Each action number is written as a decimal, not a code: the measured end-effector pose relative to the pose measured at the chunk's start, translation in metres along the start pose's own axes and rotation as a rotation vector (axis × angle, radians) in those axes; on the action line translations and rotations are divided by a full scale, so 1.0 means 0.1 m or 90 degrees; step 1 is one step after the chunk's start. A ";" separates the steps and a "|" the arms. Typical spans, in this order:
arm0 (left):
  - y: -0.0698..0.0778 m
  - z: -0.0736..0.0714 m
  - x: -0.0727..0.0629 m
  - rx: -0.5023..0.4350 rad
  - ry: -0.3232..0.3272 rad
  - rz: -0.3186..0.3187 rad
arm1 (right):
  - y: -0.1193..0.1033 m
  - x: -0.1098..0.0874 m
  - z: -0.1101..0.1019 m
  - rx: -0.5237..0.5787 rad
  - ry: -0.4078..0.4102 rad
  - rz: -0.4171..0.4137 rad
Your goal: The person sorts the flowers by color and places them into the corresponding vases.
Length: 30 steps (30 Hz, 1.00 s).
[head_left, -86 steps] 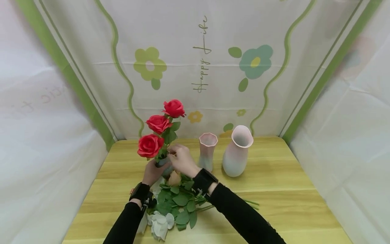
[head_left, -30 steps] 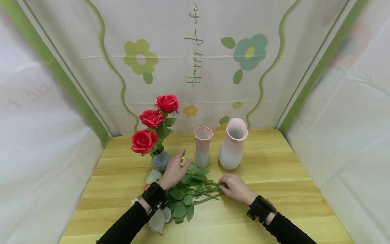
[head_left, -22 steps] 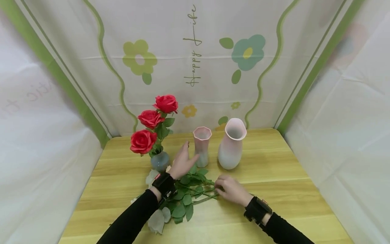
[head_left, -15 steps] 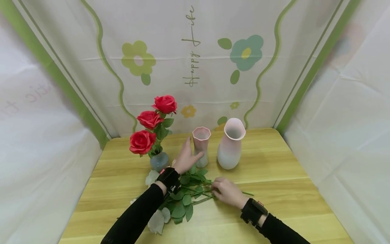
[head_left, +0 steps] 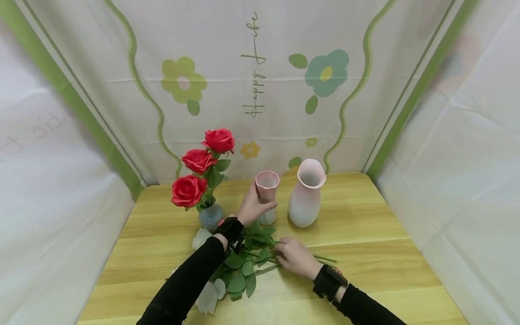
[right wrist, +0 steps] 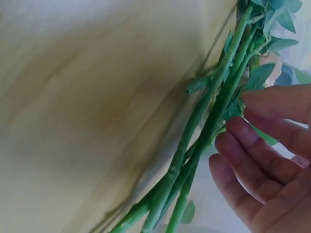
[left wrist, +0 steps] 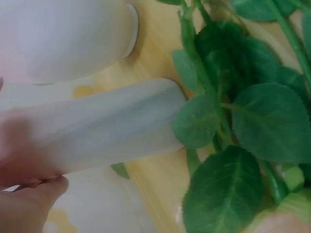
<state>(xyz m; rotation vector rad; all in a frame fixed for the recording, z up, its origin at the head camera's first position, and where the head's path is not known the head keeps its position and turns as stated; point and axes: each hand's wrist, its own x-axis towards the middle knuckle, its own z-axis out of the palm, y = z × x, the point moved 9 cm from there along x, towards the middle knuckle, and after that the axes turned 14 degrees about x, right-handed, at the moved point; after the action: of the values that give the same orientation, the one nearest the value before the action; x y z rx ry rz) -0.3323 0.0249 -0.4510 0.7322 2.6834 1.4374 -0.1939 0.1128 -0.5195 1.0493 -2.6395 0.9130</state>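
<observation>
My left hand holds the slim pink-and-white vase with the eight-sided rim, thumb in front and fingers behind. The vase stands upright on the table; in the left wrist view its pale body is beside green leaves. My right hand is at the bundle of flower stems lying on the table. Seen from the right wrist, its fingers are loosely bent beside the green stems, not wrapped round them. White flowers lie at the bundle's left end, partly hidden by my left arm.
Three red roses stand in a small blue-grey vase at the left. A wider pink-and-white vase is just right of the slim one. Behind the wooden table hangs a printed white cloth.
Both hands have left the rose vase. My left hand has moved right over the bundle and taken hold of the slim vase. My right hand, down at the stems, has slid left along them.
</observation>
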 end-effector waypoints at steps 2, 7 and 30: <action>0.00 -0.01 0.03 0.000 0.010 0.001 | -0.02 0.01 0.04 -0.001 -0.002 -0.008; 0.00 -0.05 0.08 0.017 0.031 -0.007 | -0.10 0.05 0.14 -0.007 -0.023 -0.009; -0.06 -0.14 0.16 0.061 0.017 0.032 | -0.24 0.19 0.38 -0.157 -0.082 -0.060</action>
<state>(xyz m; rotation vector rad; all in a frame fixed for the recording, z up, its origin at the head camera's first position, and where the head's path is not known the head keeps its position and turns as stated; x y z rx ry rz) -0.3524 0.0177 -0.4446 0.7971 2.7902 1.3470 -0.1887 0.0660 -0.5314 1.1921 -2.6889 0.5012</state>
